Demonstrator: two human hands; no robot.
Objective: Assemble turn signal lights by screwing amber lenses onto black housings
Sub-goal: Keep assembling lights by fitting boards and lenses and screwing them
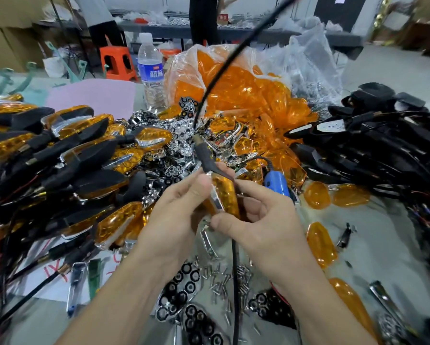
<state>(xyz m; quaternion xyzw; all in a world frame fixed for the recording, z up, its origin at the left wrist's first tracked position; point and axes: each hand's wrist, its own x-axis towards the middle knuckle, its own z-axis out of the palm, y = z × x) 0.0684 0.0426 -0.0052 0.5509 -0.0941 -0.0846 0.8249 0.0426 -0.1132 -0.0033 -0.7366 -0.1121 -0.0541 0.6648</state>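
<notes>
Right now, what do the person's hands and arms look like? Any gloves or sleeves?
No gloves and no sleeves show. The left hand and right hand are bare, with no rings that I can see. The left forearm and right forearm are bare too, with no watch or bracelet.

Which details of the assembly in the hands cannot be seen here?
Head view, turn signal light: housing hidden by left hand and right hand.
Head view, loose screws: head type too small, blurred.
Head view, water bottle: label text blurred.
Head view, black housings, right: shapes motion-blurred.
</notes>
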